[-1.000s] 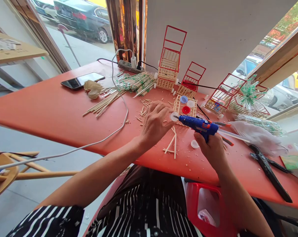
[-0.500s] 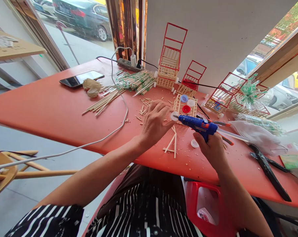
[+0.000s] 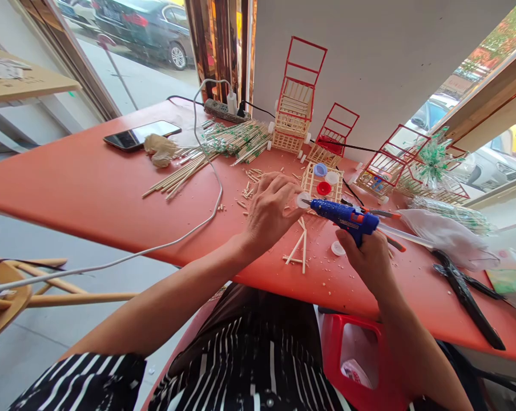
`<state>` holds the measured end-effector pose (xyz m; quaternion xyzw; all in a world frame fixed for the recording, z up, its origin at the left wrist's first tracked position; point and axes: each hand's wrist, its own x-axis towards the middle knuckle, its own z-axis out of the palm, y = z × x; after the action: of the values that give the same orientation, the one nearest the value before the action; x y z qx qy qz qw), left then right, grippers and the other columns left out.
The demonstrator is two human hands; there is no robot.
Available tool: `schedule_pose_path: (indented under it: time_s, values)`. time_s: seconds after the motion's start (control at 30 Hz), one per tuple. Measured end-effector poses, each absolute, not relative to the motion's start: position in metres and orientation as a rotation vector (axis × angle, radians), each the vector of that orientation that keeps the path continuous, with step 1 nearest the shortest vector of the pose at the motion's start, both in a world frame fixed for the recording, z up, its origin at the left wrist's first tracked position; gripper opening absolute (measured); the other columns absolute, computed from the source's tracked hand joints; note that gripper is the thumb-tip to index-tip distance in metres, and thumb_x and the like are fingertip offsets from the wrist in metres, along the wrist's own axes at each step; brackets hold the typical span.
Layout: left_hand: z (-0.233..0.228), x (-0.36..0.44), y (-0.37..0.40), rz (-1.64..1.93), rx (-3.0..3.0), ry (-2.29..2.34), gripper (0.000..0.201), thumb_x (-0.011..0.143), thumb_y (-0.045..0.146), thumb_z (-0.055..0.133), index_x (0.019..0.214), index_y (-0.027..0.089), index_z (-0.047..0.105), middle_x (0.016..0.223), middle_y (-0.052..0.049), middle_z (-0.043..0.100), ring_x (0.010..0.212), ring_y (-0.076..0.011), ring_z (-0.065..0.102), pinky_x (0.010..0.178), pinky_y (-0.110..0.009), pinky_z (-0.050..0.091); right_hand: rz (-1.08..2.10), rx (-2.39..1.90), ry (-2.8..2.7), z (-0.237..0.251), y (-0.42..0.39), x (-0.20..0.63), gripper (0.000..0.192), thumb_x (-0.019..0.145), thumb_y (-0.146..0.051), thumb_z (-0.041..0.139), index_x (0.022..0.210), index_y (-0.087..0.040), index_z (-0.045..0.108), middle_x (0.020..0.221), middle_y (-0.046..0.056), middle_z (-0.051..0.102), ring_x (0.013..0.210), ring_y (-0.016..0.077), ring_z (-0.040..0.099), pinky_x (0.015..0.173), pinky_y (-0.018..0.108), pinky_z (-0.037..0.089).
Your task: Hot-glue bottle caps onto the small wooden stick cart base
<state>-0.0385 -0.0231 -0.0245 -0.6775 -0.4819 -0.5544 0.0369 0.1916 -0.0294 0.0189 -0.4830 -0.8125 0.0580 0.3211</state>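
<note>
While my right hand (image 3: 367,257) grips the blue glue gun (image 3: 343,215), my left hand (image 3: 270,212) pinches a white cap (image 3: 301,200) at its nozzle; at twelve o'clock, the stick basket (image 3: 314,178) holds three caps, the desk (image 3: 69,182) edge lying at six.

1. The white cap (image 3: 301,200) is mostly covered by the fingers of the left hand (image 3: 269,211); its grip cannot be told.
2. The glue gun (image 3: 341,214) handle is concealed inside the right hand (image 3: 367,257).
3. The white cable (image 3: 112,262) runs off the left edge.
4. The surface (image 3: 91,188) is cut off at the right edge.
5. The contents of the stick basket (image 3: 322,182) are too small to identify.
</note>
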Motion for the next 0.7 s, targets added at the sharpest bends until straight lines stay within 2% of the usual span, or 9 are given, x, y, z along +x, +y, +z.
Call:
schedule_pose_path:
  time_s: [0.17, 0.27, 0.43, 0.57, 0.7]
  values:
    - [-0.0235, -0.0386, -0.0242, -1.691, -2.096, -1.512, 0.012, 0.093, 0.025, 0.078, 0.102, 0.021, 0.071, 0.113, -0.006, 0.077, 0.115, -0.0276, 0.065, 0.109, -0.045, 0.047, 0.156, -1.291, -2.155, 0.0179, -0.0294, 0.1931, 0.054, 0.095, -0.073, 0.050, 0.066, -0.027, 0.047, 0.050, -0.002, 0.046, 0.047, 0.0174, 0.042, 0.050, 0.033, 0.029]
    - [-0.0234, -0.0385, -0.0246, -1.686, -2.076, -1.495, 0.012, 0.093, 0.024, 0.078, 0.102, 0.021, 0.071, 0.111, -0.006, 0.077, 0.114, -0.0276, 0.066, 0.108, -0.044, 0.048, 0.162, -1.301, -2.162, 0.0173, -0.0290, 0.1941, 0.054, 0.095, -0.072, 0.050, 0.064, -0.028, 0.046, 0.049, -0.003, 0.040, 0.046, 0.0164, 0.037, 0.051, 0.033, 0.028]
    - [-0.0240, -0.0386, -0.0245, -1.671, -2.059, -1.485, 0.014, 0.092, 0.025, 0.080, 0.102, 0.020, 0.072, 0.111, -0.006, 0.077, 0.113, -0.0274, 0.066, 0.106, -0.044, 0.049, 0.084, -1.253, -2.125, 0.0149, -0.0269, 0.1954, 0.048, 0.097, -0.066, 0.051, 0.070, -0.027, 0.050, 0.055, -0.002, 0.044, 0.055, 0.0193, 0.045, 0.058, 0.034, 0.033]
    - [-0.0245, -0.0388, -0.0247, -1.658, -2.050, -1.432, 0.015, 0.092, 0.026, 0.080, 0.102, 0.019, 0.072, 0.110, -0.007, 0.077, 0.111, -0.0268, 0.066, 0.105, -0.043, 0.050, 0.083, -1.208, -2.125, 0.0124, -0.0256, 0.1970, 0.048, 0.098, -0.063, 0.052, 0.068, -0.027, 0.047, 0.053, -0.004, 0.040, 0.051, 0.0168, 0.039, 0.056, 0.034, 0.031]
    - [-0.0246, -0.0386, -0.0245, -1.631, -2.046, -1.414, 0.014, 0.093, 0.028, 0.079, 0.101, 0.018, 0.072, 0.107, -0.006, 0.077, 0.109, -0.0269, 0.067, 0.104, -0.043, 0.051, 0.149, -1.217, -2.142, 0.0111, -0.0255, 0.1986, 0.045, 0.099, -0.057, 0.053, 0.067, -0.026, 0.047, 0.055, -0.002, 0.051, 0.052, 0.0173, 0.046, 0.056, 0.033, 0.033]
